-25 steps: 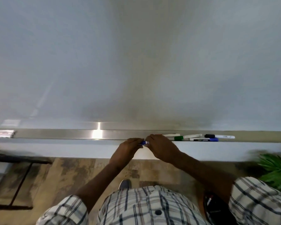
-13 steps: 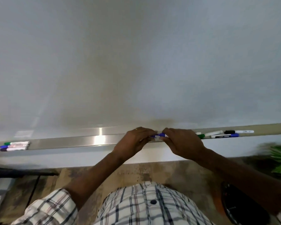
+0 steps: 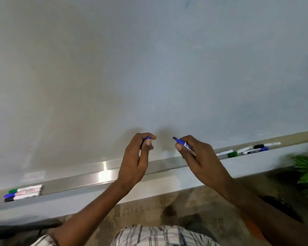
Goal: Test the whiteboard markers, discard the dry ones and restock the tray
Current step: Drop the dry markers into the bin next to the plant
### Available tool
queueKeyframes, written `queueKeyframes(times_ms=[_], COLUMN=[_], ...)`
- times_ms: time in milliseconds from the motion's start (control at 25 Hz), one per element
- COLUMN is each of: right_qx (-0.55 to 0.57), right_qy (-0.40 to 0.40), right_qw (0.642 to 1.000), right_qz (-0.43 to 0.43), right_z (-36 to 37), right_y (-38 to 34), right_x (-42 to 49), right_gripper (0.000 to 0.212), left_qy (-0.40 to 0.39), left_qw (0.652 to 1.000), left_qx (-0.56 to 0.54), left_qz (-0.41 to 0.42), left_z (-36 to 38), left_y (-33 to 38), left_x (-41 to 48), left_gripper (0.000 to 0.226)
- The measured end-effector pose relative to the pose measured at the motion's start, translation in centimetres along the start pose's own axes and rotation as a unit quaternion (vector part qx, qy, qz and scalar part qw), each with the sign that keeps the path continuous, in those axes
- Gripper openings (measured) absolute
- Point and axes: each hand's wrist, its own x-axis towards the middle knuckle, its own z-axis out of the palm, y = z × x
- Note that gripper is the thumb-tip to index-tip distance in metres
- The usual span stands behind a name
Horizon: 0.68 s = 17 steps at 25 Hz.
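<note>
Now: uncapped blue marker [image 3: 184,143] pinched in right hand [image 3: 199,157], nib toward whiteboard [image 3: 149,68], above tray [image 3: 78,181]. Left hand [image 3: 135,160] curled round blue cap [image 3: 147,138]. Advice: set nib squarely on board, draw short firm stroke, judge ink density; cap close by for recapping. Unclear: cap mostly hidden by fingers; nib wetness, barrel label unreadable; left-end markers [image 3: 23,192] and right-end markers [image 3: 247,149] on tray blurred.

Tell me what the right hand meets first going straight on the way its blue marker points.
Probably the pale grey whiteboard: the right hand aims its blue-tipped white marker up and left, passing above the left hand pinching the blue cap. Depth is unclear.
</note>
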Motion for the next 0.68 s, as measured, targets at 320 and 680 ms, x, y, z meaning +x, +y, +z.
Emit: queueKeyframes(times_ms=[320, 680], right_qx=[0.146, 0.166], right_qy=[0.092, 0.189], right_qw=[0.984, 0.947], right_qz=[-0.05, -0.201], right_z=[-2.9, -6.7], right_y=[-7.1, -12.9], right_x=[2.7, 7.3], right_gripper=[0.029, 0.043], left_qy=[0.058, 0.127], left_qw=[0.988, 0.898], left_qx=[-0.1, 0.172], left_qz=[0.101, 0.385], left_z=[-3.4, -10.9], left_y=[8.1, 16.7], left_x=[5.1, 15.8], left_gripper=[0.023, 0.039])
